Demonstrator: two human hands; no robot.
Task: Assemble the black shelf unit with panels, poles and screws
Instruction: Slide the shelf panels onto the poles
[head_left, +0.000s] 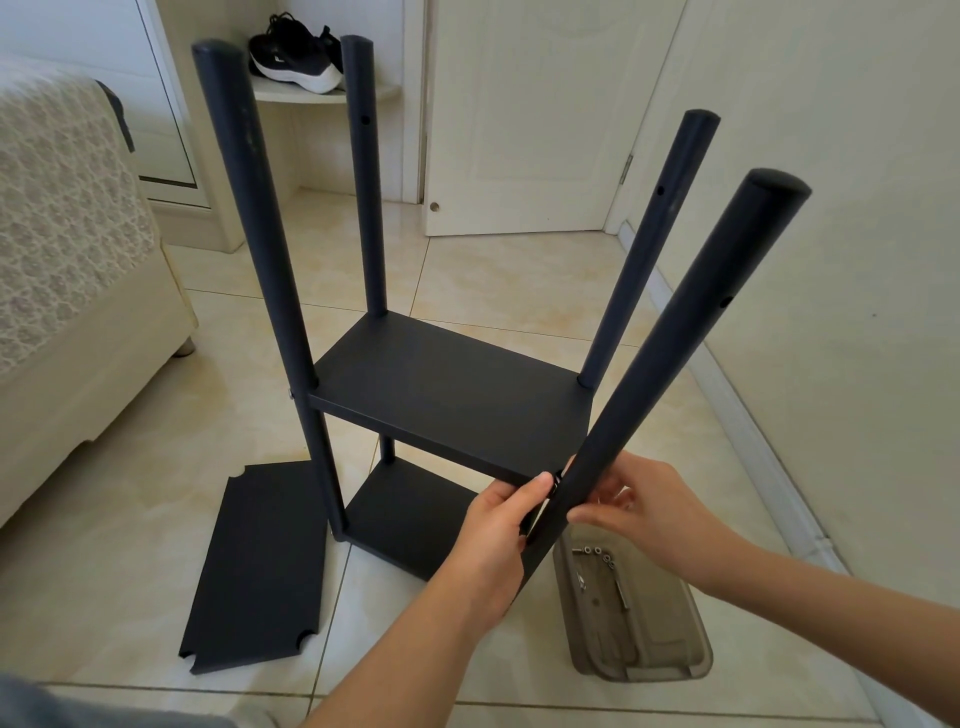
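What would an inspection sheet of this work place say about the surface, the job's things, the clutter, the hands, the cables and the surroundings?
Surface: tiled floor, pale and glossy.
Job's things: upper panel and lower panel sit between four poles; near right pole is tilted; spare panel lies flat at the left; tray with screws at the right.
Clutter: nothing seen.
Hands: left hand grips the upper panel's near corner; right hand holds the near right pole beside it.
Cables: nothing seen.
Surroundings: shoes on a corner shelf, white door, lace-covered furniture at the left.
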